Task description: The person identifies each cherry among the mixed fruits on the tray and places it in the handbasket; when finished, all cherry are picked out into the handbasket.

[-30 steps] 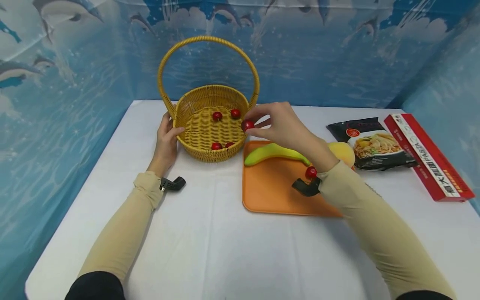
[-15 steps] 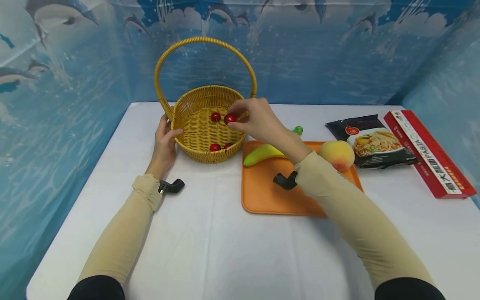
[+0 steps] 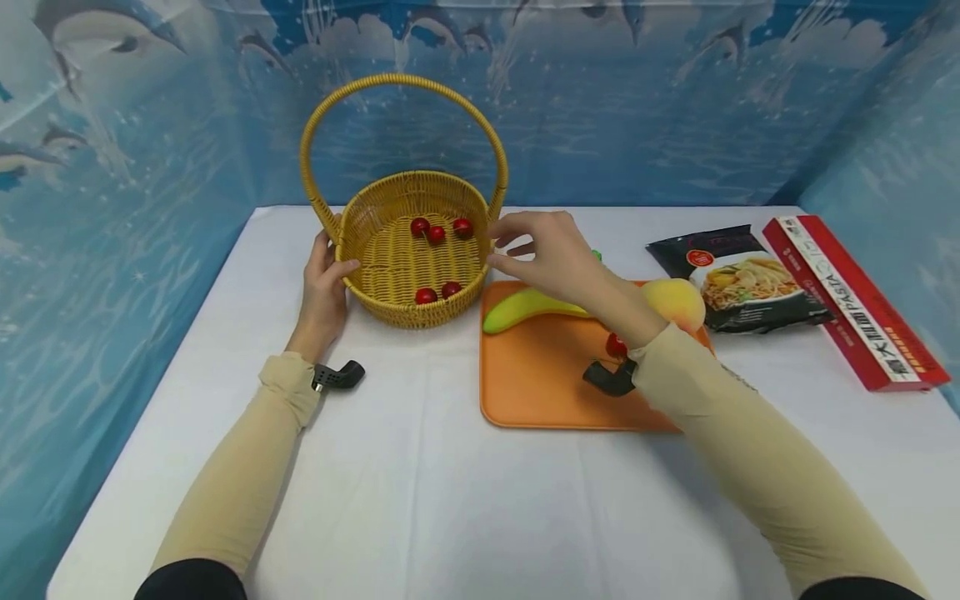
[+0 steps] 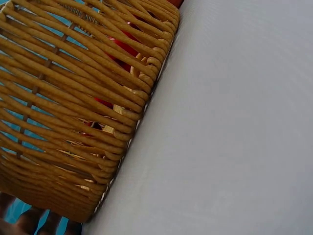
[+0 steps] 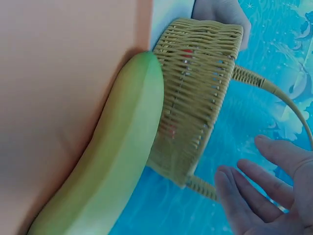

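A yellow wicker basket (image 3: 415, 315) with a tall hoop handle stands at the back of the table. Inside lie several red cherries (image 3: 462, 228), some near the back right and others by the front wall. My left hand (image 3: 321, 287) holds the basket's left side, thumb over the rim and fingers behind. By the right rim hovers my right hand (image 3: 551, 250), fingers loosely bent with nothing between them; the right wrist view shows the same hand (image 5: 274, 191) spread apart. Beneath that arm, an orange tray (image 3: 540, 404) bears a banana (image 3: 525, 308), a peach (image 3: 675, 302) and a partly hidden cherry (image 3: 617, 345).
Right of the tray lie a black noodle packet (image 3: 742, 283) and a long red pasta box (image 3: 855, 304). A white cloth (image 3: 420, 483) covers the table. Blue dolphin-print curtains (image 3: 600, 125) hang behind and at the sides.
My right hand carried a cherry over the basket, let it go among the others, and drew back right past the rim. The left hand stayed on the basket.
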Tool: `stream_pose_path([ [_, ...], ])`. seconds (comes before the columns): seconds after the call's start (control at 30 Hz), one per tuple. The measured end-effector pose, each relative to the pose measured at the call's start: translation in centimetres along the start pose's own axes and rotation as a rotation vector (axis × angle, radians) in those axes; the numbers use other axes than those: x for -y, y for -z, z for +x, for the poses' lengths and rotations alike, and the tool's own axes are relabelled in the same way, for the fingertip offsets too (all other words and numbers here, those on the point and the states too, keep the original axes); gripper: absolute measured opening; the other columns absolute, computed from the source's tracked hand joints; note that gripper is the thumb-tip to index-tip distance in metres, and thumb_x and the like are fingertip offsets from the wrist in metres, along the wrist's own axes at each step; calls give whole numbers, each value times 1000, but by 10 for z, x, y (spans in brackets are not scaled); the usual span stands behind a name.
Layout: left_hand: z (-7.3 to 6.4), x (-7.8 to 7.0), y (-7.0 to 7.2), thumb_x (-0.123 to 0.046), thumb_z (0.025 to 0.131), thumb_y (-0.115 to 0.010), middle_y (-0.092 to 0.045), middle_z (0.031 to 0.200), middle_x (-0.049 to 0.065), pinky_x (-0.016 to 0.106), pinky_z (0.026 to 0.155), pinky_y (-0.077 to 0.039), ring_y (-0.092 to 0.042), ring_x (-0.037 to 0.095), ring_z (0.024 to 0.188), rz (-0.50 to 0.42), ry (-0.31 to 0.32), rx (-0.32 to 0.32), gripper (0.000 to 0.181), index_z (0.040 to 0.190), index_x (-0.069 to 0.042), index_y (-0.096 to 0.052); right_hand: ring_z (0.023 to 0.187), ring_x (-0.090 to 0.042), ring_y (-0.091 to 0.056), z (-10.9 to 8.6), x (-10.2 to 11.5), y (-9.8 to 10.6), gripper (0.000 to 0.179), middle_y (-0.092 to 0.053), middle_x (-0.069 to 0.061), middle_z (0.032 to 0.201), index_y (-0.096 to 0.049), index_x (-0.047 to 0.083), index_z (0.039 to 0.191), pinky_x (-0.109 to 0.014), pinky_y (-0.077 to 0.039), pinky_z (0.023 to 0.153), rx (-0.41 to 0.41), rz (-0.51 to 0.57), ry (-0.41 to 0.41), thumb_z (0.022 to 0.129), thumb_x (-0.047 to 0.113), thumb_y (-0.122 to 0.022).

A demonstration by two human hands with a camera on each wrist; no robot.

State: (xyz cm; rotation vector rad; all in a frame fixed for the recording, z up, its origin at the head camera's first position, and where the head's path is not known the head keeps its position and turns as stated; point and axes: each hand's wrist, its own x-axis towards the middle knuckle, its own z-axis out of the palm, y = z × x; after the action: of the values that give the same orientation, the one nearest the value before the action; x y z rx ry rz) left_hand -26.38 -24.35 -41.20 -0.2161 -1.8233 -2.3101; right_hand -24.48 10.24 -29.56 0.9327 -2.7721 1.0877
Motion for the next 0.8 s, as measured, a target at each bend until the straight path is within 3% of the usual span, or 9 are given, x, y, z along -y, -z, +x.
stream_pose_path([
  [0.17,-1,-1,1,-1,95,-49,-36,165,19,41,128,-26,-35,34,152,-1,2,4,70,162,-15,-37,114,-25,-72,-22,-1,15,33,-75,-7,123,-73,11,129,-45,-60,98,12,-42,-45,98,23,-75],
  [0.57,-2,-1,3,1,95,-49,-37,165,17,38,127,-28,-36,32,152,-7,6,1,69,161,-16,-39,105,-27,-77,-85,-10,41,29,-78,-8,117,-76,14,126,-51,-59,96,-26,-119,-39,98,22,-76],
  [0.8,0,-1,1,-1,95,-50,-38,165,17,37,126,-29,-37,31,152,-11,4,10,70,161,-17,-38,108,-28,-76,-114,-14,54,30,-77,-6,122,-76,16,126,-54,-60,94,-38,-124,-96,97,23,-78],
])
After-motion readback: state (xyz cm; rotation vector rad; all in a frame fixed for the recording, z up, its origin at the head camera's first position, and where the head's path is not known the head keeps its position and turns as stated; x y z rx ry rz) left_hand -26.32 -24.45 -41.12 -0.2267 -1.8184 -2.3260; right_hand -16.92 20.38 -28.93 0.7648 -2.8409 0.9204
